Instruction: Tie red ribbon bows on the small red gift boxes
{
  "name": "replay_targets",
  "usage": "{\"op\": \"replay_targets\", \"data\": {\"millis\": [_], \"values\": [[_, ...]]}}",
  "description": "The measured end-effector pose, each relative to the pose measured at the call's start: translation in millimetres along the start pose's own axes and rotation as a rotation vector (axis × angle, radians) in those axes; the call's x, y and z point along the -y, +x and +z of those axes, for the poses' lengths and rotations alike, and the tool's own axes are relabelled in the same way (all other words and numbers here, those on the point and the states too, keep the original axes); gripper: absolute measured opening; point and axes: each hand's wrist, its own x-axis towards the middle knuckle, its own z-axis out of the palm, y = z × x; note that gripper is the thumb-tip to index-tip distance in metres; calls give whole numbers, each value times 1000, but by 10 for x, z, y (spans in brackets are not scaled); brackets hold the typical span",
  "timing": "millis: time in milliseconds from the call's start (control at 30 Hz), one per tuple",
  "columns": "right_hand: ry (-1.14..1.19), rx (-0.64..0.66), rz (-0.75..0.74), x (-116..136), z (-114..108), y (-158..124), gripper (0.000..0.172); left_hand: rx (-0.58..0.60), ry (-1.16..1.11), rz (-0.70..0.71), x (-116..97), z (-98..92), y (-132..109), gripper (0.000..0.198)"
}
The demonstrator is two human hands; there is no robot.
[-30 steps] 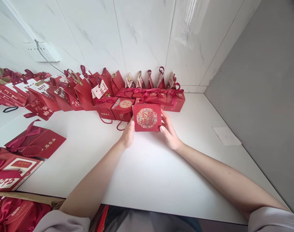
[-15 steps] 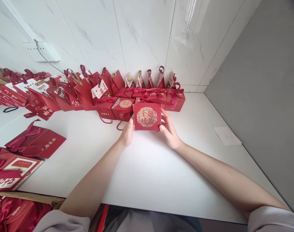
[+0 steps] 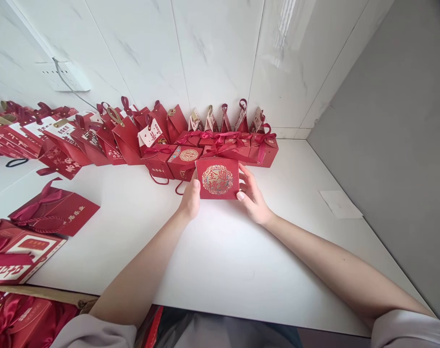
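A red gift box (image 3: 217, 180) with a round gold emblem and a ribbon bow on top is held between my two hands, its printed face towards me. My left hand (image 3: 191, 199) grips its left side, thumb at the front edge. At the right side, my right hand (image 3: 254, 197) holds it with the thumb at the lower corner and fingers behind. Just behind it stand several red boxes with bows, among them one with a gold emblem (image 3: 185, 159). The box's underside is hidden.
Red bags (image 3: 127, 141) line the white table (image 3: 220, 261) along the tiled wall. More boxes lie at the left, one with a rope handle (image 3: 69, 212). A white card (image 3: 340, 204) is on the right, by the grey partition (image 3: 397, 145). A socket (image 3: 65, 76) is on the wall.
The held box has shifted slightly left and down and tilted a little, so more of its ribbon shows. Both hands still hold it.
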Motion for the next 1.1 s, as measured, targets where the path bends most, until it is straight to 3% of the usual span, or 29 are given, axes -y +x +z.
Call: {"op": "replay_targets", "data": {"millis": [133, 700, 1100], "values": [[3, 13, 4, -11, -9, -8, 77, -33, 51, 19, -5, -2, 0, 74], [-105, 54, -53, 30, -6, -4, 76, -133, -183, -84, -78, 53, 42, 75], [-112, 33, -44, 22, 11, -13, 77, -114, -16, -52, -50, -6, 14, 74]]}}
